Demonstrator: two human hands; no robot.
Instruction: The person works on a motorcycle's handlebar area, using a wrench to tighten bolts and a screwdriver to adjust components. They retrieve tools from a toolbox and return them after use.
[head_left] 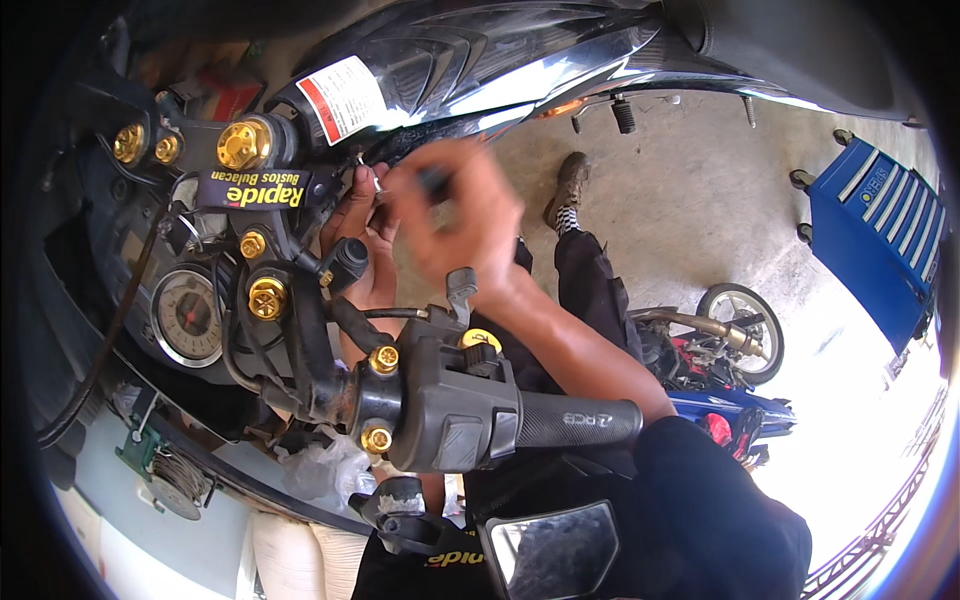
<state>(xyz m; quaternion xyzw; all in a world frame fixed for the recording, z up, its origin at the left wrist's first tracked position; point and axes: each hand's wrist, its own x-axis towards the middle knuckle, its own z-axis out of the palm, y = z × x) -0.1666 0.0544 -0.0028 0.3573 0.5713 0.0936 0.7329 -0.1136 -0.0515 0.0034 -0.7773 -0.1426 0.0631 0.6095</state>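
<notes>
Mirror (555, 550): roughly half past 5, lowest in view.
Switch block (440, 395): 6 o'clock, with bar rubber (575, 420) poking out toward 4 and gold bolts (384, 360) in place on its 8 o'clock side.
Right hand (455, 215): near 12, super blurry; something dark seems tucked in the fingers, but can't tell if that grip is clamped or loose.
Left hand (352, 213): 10 o'clock, thumb and fingers look pinched together on a small pale piece (377, 183).
Pale piece: between 10 and 11, right by the black fairing (440, 85).
Progress: imo mid-job; fairing's on, pale piece doesn't look fastened yet, so that part's left. Hands hide the rest.
Blue cart (870, 240): way off, between 2 and 3, lol.
</notes>
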